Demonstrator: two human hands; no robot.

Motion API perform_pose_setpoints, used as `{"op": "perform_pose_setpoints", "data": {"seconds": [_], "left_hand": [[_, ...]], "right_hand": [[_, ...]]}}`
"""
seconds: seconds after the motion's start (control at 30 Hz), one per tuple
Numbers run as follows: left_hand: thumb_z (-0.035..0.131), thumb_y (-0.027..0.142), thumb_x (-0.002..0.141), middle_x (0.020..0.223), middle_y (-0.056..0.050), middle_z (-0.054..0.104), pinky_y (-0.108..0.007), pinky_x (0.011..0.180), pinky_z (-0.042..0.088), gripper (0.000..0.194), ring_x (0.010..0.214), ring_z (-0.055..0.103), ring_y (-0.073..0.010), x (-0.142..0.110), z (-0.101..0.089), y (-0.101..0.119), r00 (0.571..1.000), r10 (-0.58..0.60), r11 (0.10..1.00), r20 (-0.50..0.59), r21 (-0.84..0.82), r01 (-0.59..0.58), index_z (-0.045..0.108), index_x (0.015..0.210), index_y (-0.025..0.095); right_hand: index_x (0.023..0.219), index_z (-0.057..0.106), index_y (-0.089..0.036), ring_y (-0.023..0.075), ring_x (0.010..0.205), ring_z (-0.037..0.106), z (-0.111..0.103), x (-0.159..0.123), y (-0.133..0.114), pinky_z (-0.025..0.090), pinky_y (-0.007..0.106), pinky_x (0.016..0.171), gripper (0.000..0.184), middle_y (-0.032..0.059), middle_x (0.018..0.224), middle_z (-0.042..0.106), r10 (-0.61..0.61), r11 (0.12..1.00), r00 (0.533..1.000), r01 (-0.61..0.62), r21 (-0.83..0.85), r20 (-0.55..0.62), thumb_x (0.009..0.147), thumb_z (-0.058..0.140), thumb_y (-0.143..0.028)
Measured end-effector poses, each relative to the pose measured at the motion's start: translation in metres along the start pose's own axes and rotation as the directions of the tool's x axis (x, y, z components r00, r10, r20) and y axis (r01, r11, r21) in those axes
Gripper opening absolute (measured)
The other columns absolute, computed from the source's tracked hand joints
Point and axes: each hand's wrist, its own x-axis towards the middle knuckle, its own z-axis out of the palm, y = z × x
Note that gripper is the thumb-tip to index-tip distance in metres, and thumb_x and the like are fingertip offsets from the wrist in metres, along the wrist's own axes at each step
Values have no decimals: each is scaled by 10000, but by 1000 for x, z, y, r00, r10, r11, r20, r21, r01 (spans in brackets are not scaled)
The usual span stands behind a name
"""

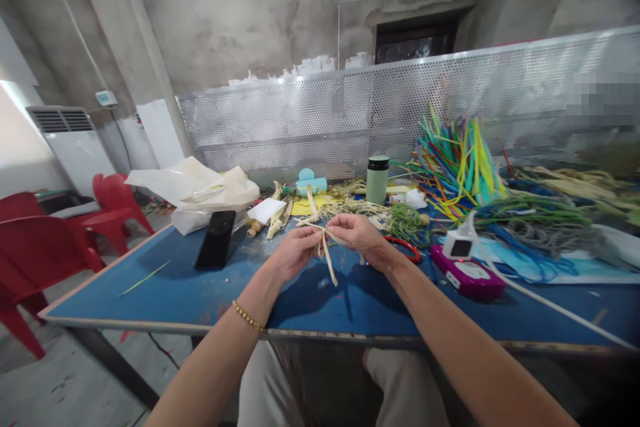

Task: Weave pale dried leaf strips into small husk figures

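Observation:
My left hand [295, 250] and my right hand [357, 234] meet above the middle of the blue table [150, 294]. Both are pinched on pale straw-like strips [327, 257], held between them. One strip end hangs down toward the table. A gold bead bracelet [247, 316] sits on my left wrist. More pale strips [280, 210] lie just beyond my hands.
A black phone [216, 239] lies left of my hands, beside a white plastic bag [200, 190]. A green flask [377, 179], coloured sticks [457, 160], tangled cords [540, 224] and a purple device [470, 274] crowd the right. Red chairs [45, 247] stand at left. A perforated metal screen [350, 114] backs the table.

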Motion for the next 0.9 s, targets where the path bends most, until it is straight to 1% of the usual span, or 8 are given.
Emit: {"op": "perform_pose_setpoints", "data": {"seconds": [0.1,0.17,0.33,0.4,0.57,0.67,0.77,0.9], "left_hand": [[813,268,660,666,-42,621,-232,627,432,241,594,552,-94,0,-2,0,1000,-16,1000,10,-17,16,669,742,93],[817,253,652,662,-40,621,-232,636,435,236,596,557,-93,0,-3,-1,999,-30,999,19,-39,31,664,740,96],[822,262,639,633,-28,606,-229,601,414,244,574,544,-94,-1,-3,-1,999,-46,999,3,7,46,677,749,99],[820,265,637,643,-29,608,-233,611,416,242,577,542,-93,-2,-2,0,999,-37,999,-3,33,37,686,744,95],[815,272,638,638,-28,593,-238,619,400,234,586,525,-93,-4,0,2,1000,-24,998,8,52,24,693,725,92],[800,280,658,631,-26,582,-235,610,375,222,587,505,-91,-4,-2,1,999,6,997,37,79,-9,692,721,97],[797,293,663,636,-22,576,-234,602,352,226,587,486,-89,-3,-4,0,998,43,991,45,124,-49,686,723,105],[802,318,656,628,-9,557,-233,593,325,246,585,461,-87,-3,-3,-1,996,81,972,28,219,-85,670,704,116]], "right_hand": [[769,638,-139,87,535,497,-1,-3,-3,373,216,497,302,-3,640,610,17,1000,1000,-17,15,17,683,719,-417],[772,628,-142,90,548,506,-1,-4,-3,376,213,500,308,-2,657,613,19,1000,999,-20,15,39,693,714,-428],[759,605,-155,40,418,299,-3,-2,1,201,198,392,289,-62,539,482,56,998,996,-55,-7,64,709,698,-424],[761,603,-155,36,410,274,-4,-1,3,178,195,386,284,-69,528,463,62,998,995,-61,-14,74,714,694,-421],[756,615,-142,83,530,479,-5,-4,1,343,200,473,273,-2,640,599,28,999,996,-25,-30,80,709,700,-397],[762,619,-138,93,560,497,-5,-6,-4,364,207,506,269,3,656,606,31,997,997,-26,-67,72,715,689,-393],[737,601,-140,75,519,431,-5,-8,-6,310,202,477,271,-25,602,543,61,994,995,-52,-98,85,728,670,-402],[649,531,-157,51,459,266,-8,-10,-8,168,212,436,287,-75,516,356,84,996,967,-73,-53,239,759,635,-400]]}}
